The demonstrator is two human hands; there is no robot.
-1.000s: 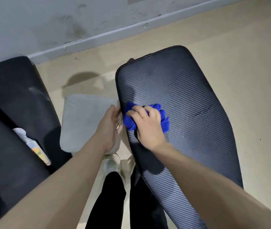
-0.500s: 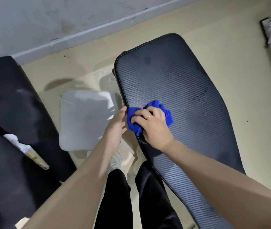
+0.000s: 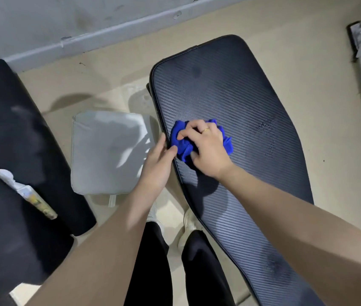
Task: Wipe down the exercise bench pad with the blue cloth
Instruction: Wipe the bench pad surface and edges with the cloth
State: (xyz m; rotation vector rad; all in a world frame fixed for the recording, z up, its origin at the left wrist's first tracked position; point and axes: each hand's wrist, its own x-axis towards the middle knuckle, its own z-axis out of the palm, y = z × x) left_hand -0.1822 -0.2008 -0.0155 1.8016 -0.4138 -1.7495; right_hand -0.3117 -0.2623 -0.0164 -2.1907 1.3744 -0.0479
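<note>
Head view: right hand (image 3: 206,149) clutches blue cloth (image 3: 180,142) on bench pad (image 3: 230,89); left hand (image 3: 157,164) open, steadying it.

The crumpled blue cloth (image 3: 180,143) lies on the long black ribbed bench pad (image 3: 230,96), near its left edge, under the right hand (image 3: 206,149). The left hand (image 3: 157,166) touches that edge. Left of the pad, a flat grey cushion (image 3: 106,151) lies on the floor.

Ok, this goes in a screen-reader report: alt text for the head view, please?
A person's right hand presses a bunched blue cloth onto a dark textured exercise bench pad near its left edge, where the left hand rests. A grey cushion lies on the beige floor beside it.
</note>
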